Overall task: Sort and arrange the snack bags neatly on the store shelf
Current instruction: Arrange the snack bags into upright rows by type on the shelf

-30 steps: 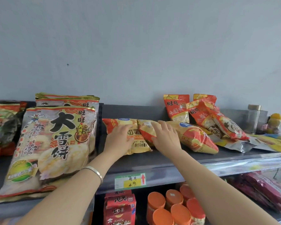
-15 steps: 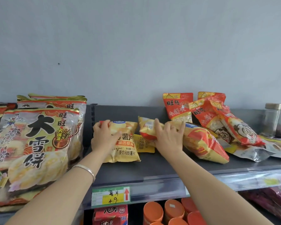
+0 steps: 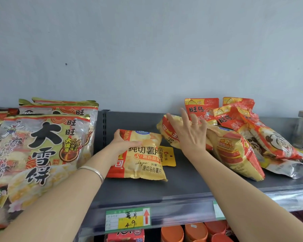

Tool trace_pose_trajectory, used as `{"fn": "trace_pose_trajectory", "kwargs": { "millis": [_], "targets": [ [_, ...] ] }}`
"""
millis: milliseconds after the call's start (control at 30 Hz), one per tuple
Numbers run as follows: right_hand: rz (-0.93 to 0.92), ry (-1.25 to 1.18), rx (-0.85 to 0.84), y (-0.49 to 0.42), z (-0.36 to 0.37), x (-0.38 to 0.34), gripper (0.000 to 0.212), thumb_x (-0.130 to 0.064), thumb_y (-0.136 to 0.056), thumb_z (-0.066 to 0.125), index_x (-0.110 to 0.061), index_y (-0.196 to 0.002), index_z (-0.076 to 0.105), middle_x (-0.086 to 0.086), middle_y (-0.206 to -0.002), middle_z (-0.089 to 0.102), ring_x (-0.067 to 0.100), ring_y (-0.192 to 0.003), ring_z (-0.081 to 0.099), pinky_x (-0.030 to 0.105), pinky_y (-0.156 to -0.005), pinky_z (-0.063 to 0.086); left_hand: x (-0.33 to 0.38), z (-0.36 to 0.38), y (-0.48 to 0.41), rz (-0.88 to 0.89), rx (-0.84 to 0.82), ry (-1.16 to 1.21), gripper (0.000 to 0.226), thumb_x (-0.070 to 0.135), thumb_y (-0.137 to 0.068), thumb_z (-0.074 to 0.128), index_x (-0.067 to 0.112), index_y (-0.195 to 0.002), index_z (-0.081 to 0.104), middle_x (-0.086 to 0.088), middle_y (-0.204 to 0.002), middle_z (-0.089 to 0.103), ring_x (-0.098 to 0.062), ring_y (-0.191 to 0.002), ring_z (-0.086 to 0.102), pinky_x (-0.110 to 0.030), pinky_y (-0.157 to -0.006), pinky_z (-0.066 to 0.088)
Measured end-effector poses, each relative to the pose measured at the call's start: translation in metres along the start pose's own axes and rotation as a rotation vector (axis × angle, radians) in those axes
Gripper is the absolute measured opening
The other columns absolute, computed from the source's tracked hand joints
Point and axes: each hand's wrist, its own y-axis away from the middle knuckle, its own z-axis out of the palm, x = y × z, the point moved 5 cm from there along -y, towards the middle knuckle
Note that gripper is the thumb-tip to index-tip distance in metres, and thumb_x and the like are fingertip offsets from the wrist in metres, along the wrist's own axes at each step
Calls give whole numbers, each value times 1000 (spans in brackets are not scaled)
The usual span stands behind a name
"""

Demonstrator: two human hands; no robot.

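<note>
The left hand (image 3: 123, 145) gripped the upper left corner of a yellow-and-orange plastic potato chip bag (image 3: 143, 159), with the thumb across its front and the fingers over its top edge. That bag rested on the dark grey metal shelf (image 3: 182, 187), near the large clear rice cracker bags (image 3: 42, 151). The right hand (image 3: 191, 137), fingers straight and spread, held nothing and rested flat on a second yellow chip bag (image 3: 166, 135), just beside a third yellow chip bag (image 3: 234, 152).
</note>
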Motion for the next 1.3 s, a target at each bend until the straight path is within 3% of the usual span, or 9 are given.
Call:
{"fn": "trace_pose_trajectory", "kwargs": {
  "millis": [67, 267, 467, 667, 800, 867, 1000, 1167, 1300],
  "targets": [
    [-42, -13, -9, -4, 6, 0, 104, -30, -83, 70, -39, -150, -9, 7, -160, -2, 35, -146, 9, 54, -111, 19, 3, 2, -1, 12, 2, 18, 112, 23, -74, 80, 33, -150, -2, -9, -135, 45, -28, -95, 61, -44, -79, 53],
    [-45, -178, -7, -14, 14, -3, 86, -44, -83, 59, -33, -151, 7, 3, -139, 44, 32, -127, 41, 48, -99, 33, 7, -11, -3, 48, 99, 112, 111, 15, -76, 78, 36, -149, -2, -10, -139, 45, -28, -93, 63, -42, -71, 54],
    [-136, -343, -216, -5, 32, -19, 79, -61, -79, 56, -36, -147, 23, 3, -147, 36, 30, -133, 39, 51, -104, 32, 6, -17, 4, -40, 106, 168, 106, 19, -75, 78, 31, -150, 3, -15, -118, 58, -32, -94, 63, -47, -76, 53],
    [12, -188, -46, -9, 22, -14, 56, -36, -86, 65, -27, -134, 37, 7, -128, 50, 34, -115, 53, 43, -86, 44, 14, -17, 12, 49, 218, 265, 110, 15, -76, 77, 35, -149, -2, -12, -132, 50, -30, -100, 62, -51, -85, 52],
    [23, -79, -83, -12, 29, -5, 90, -24, -79, 74, -32, -148, 16, 11, -152, 22, 37, -140, 26, 55, -108, 26, 29, -20, 18, 201, 331, 286, 106, 17, -77, 77, 39, -148, 1, -6, -141, 44, -30, -114, 57, -53, -90, 50],
    [-58, -36, -150, -10, 40, -8, 82, -23, -83, 69, -31, -148, 19, 8, -156, 17, 35, -146, 13, 62, -113, 8, 30, -20, 20, 241, 359, 273, 102, 20, -79, 75, 37, -148, 3, -4, -143, 42, -29, -118, 55, -52, -92, 49],
    [-193, -124, -170, -3, 50, -19, 51, -24, -89, 52, -29, -139, 42, 3, -145, 41, 27, -143, 26, 65, -110, -9, 26, -21, 19, 274, 397, 301, 96, 21, -79, 75, 35, -148, 10, -1, -141, 44, -28, -117, 55, -53, -94, 48],
    [-435, -204, -234, 2, 50, -40, 46, -36, -90, 44, -27, -134, 52, -1, -135, 53, 21, -130, 45, 55, -116, -3, 26, -30, 20, 312, 441, 252, 89, 28, -76, 77, 36, -144, 22, 1, -134, 50, -26, -112, 58, -53, -90, 50],
    [-483, -60, -362, -1, 57, -57, 57, -55, -84, 52, -32, -136, 48, 1, -131, 54, 28, -125, 45, 52, -108, 22, 37, -44, 22, 412, 498, 171, 80, 26, -79, 75, 33, -142, 25, 9, -132, 48, -21, -112, 57, -49, -90, 51]
  ]
}}
